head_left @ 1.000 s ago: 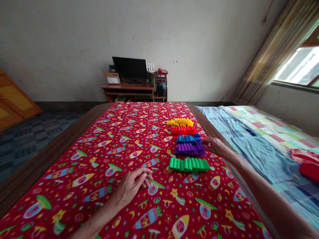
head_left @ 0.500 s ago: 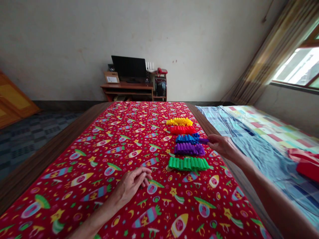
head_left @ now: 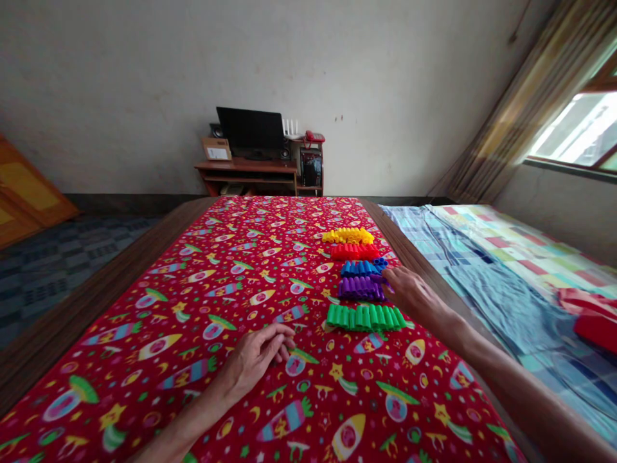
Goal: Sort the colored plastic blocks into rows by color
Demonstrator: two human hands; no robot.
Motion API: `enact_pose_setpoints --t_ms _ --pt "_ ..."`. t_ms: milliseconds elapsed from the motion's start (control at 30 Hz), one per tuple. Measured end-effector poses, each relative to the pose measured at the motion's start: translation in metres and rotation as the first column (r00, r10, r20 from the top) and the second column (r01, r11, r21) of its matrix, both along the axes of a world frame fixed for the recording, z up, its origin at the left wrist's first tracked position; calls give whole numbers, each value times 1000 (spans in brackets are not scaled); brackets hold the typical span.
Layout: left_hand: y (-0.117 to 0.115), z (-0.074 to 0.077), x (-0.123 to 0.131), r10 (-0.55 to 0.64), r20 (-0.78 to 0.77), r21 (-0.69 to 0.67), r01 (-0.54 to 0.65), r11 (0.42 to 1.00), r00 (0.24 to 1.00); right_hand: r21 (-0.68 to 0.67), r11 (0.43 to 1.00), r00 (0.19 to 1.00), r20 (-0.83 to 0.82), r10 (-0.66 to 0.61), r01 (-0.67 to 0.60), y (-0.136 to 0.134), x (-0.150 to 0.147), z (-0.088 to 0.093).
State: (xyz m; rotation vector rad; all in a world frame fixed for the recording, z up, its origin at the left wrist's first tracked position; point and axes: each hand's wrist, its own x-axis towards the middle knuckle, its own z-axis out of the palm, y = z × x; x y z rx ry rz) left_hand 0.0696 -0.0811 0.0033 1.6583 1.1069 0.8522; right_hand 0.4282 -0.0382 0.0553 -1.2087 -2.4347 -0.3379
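Note:
Five rows of short plastic tubes lie on a red rocket-print cloth [head_left: 216, 296]: yellow [head_left: 348, 236] farthest, then red [head_left: 354, 251], blue [head_left: 360, 268], purple [head_left: 357, 288] and green [head_left: 364, 317] nearest. My right hand [head_left: 409, 292] is at the right end of the purple row, its fingers pinched on a purple tube [head_left: 380, 280] that touches the row. My left hand [head_left: 255, 360] rests on the cloth to the left of the green row. Its fingers lie loosely together and hold nothing.
The cloth covers a wooden table whose bare edge [head_left: 96, 289] shows on the left. A bed with a checked sheet [head_left: 482, 257] stands close on the right, with a red item [head_left: 595, 318] on it. A desk with a monitor [head_left: 250, 167] stands by the far wall.
My right hand lifted a purple tube beside the blue row, then moved left and down to the right end of the purple row. My left hand stayed still.

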Motion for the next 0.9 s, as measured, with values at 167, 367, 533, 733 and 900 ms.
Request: enact_pose_setpoints --t_ms 167,367,533,733,900 --pt "0 -2 -1 -6 0 5 6 1000 1000 -79 996 999 43 -32 35 -1 -7 2" --pt "0 -4 -1 -7 -4 14 7 1000 1000 -135 962 968 -51 -245 236 9 12 13" --pt "0 -1 0 -8 -7 14 8 1000 1000 -214 967 976 -134 -172 141 12 30 11" --pt "1 -3 0 -3 -22 28 3 1000 1000 -236 961 972 -145 -185 147 16 38 -2" --pt "0 -5 -1 -10 -21 38 11 999 1000 -290 941 978 -58 -198 174 27 38 -13"
